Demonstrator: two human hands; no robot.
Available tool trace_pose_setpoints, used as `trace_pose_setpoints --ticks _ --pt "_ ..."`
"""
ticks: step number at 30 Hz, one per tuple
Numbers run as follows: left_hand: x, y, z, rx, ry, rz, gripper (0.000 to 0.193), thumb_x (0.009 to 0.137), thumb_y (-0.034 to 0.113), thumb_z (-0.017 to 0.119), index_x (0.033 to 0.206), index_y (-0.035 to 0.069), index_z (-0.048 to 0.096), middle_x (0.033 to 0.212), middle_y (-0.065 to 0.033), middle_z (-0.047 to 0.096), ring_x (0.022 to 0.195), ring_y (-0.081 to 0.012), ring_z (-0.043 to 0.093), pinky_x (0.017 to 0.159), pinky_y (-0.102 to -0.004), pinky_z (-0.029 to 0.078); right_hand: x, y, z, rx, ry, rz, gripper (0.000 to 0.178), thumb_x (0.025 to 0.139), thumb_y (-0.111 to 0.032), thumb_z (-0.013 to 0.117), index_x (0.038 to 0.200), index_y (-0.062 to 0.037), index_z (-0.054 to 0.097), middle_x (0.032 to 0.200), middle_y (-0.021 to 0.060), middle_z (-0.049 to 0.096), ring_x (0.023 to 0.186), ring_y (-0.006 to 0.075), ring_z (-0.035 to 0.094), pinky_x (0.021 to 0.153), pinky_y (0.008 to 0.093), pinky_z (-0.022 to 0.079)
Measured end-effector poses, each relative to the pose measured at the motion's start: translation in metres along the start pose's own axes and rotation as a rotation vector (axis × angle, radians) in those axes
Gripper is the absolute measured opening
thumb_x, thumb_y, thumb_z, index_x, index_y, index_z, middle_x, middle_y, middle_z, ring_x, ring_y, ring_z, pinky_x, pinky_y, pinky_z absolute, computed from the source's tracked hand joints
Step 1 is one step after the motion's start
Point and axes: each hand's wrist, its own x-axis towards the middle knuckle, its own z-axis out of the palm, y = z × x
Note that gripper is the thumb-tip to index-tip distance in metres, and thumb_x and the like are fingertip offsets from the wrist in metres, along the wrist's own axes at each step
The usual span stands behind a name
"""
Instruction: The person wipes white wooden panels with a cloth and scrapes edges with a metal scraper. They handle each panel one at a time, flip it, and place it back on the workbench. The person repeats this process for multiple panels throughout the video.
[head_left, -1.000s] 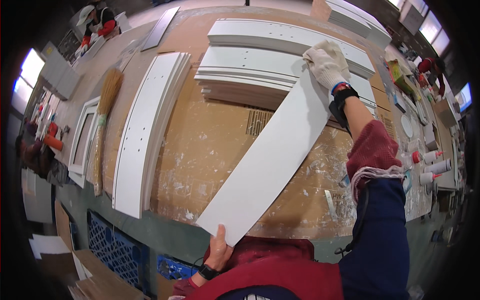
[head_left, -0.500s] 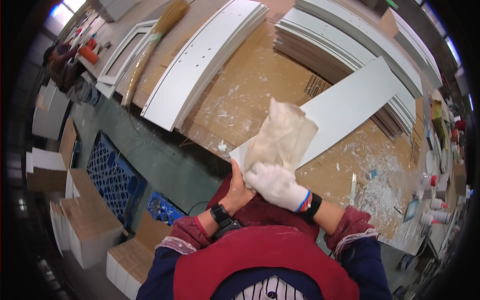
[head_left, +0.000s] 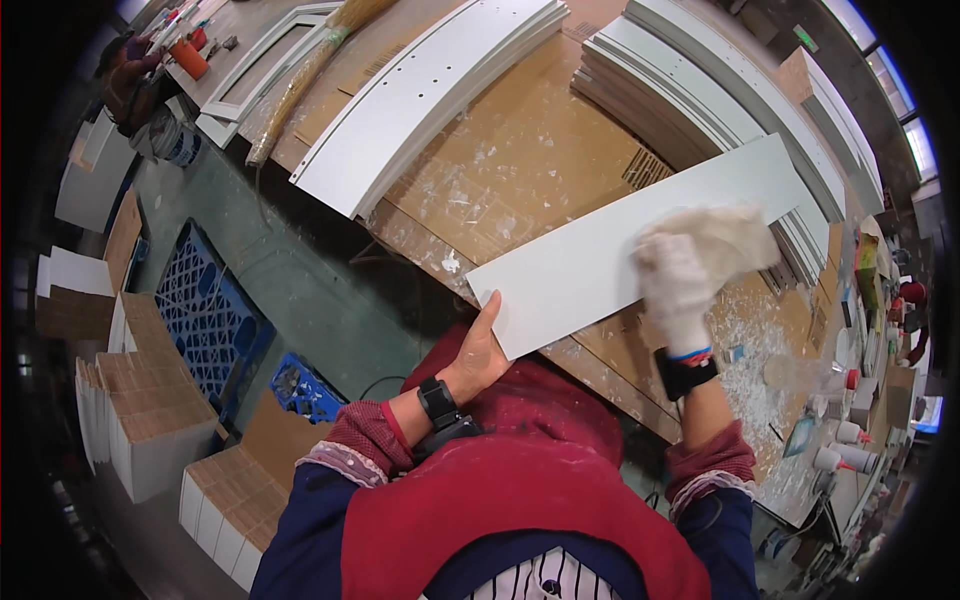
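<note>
Cardboard-covered table. White board, long axis eight-to-two o'clock, far end over stacked panels; lies toward two from left grip, pinching near end; right grip clutching cloth over it.

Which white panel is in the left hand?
The plain white panel slanting away from the bare left hand; no hand touches the left stack or right stack.

The beige fabric cloth and white-gloved right hand are blurred. The flat white rectangular panel hides most fingers of the bare left hand. The top edge crops the yellow straw broom.
</note>
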Motion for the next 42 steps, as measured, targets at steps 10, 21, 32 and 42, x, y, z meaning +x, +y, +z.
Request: trace_pose_setpoints --ticks 10,21,32,42 --pt "0.001 0.001 -0.018 -0.03 -0.034 -0.028 0.044 0.083 0.01 0.058 0.123 -0.003 0.046 0.12 -0.0124 0.055 0.111 -0.025 0.054 0.099 -0.0403 0.04 -0.066 -0.083 -0.034 0.773 -0.481 0.016 0.021 0.079 -0.008 0.062 0.1 -0.0083 0.057 0.087 0.0084 0.059 0.069 0.021 0.059 0.059 0.0338 0.049" --pt "-0.031 0.028 0.021 0.13 -0.207 -0.084 0.057 0.082 0.008 0.059 0.133 -0.001 0.035 0.128 -0.0174 0.047 0.116 -0.0319 0.05 0.095 -0.0529 0.043 -0.079 -0.055 -0.036 1.785 -0.165 1.197 0.036 0.087 -0.021 0.062 0.11 0.0031 0.049 0.098 0.0089 0.058 0.084 0.0162 0.059 0.073 0.028 0.052" --pt "-0.036 0.052 0.044 0.45 -0.228 -0.01 0.055 0.08 0.01 0.06 0.128 -0.006 0.039 0.119 -0.0228 0.053 0.112 -0.0367 0.053 0.089 -0.0485 0.049 -0.04 -0.064 -0.02 2.082 -0.118 1.023 0.037 0.089 -0.03 0.058 0.102 0.0044 0.054 0.088 0.009 0.062 0.076 0.0147 0.061 0.07 0.0259 0.051" --pt "-0.06 0.079 0.021 0.886 -0.321 0.127 0.081 0.072 0.015 0.073 0.136 -0.006 0.027 0.134 -0.0182 0.042 0.124 -0.0296 0.043 0.099 -0.0408 0.039 -0.048 -0.056 -0.022 1.927 -0.084 1.102 0.034 0.085 -0.021 0.057 0.106 0.006 0.053 0.092 0.0132 0.063 0.077 0.0199 0.063 0.07 0.0298 0.051"
